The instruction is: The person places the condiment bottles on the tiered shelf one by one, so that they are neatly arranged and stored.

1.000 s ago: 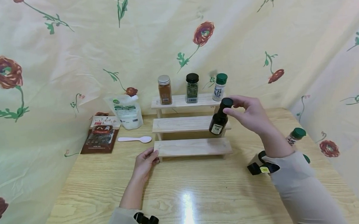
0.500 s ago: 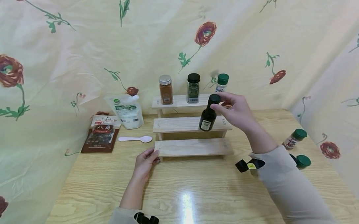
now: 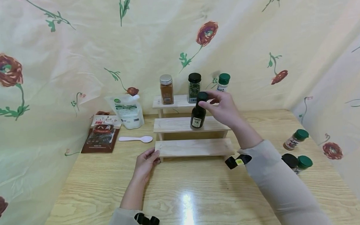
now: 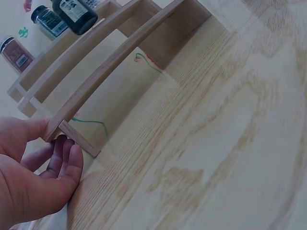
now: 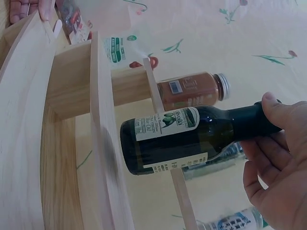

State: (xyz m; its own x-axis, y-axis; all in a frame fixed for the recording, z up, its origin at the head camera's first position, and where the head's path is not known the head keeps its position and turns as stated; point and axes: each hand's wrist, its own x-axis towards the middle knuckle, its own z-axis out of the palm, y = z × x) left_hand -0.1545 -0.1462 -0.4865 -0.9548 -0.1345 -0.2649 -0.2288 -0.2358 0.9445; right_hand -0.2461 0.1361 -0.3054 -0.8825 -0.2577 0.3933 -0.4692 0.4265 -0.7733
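Observation:
A dark olive oil bottle [image 5: 163, 136] with a white label hangs from my right hand [image 3: 223, 107], whose thumb and fingers pinch it by the black cap. In the head view it stands nearly upright, its base close over the middle step of a three-step wooden rack [image 3: 174, 125]. My left hand [image 3: 146, 165] grips the left end of the rack's lowest step; the left wrist view shows the thumb on top and the fingers curled beneath. Along the top step stand a silver-capped jar [image 3: 166, 89], a black-capped herb jar [image 3: 194, 87] and a green-capped shaker [image 3: 223, 82], partly hidden by my right hand.
Left of the rack are a white spout pouch [image 3: 127, 112], a brown star anise packet [image 3: 100, 134] and a white spoon [image 3: 136, 139]. To the right stand a green-capped bottle [image 3: 296, 139], another green-capped one [image 3: 304, 162] and a black-capped container [image 3: 290, 160], partly behind my sleeve.
My right hand has carried the olive oil bottle leftward along the middle step, from its right end to about its centre. The left hand has stayed on the rack.

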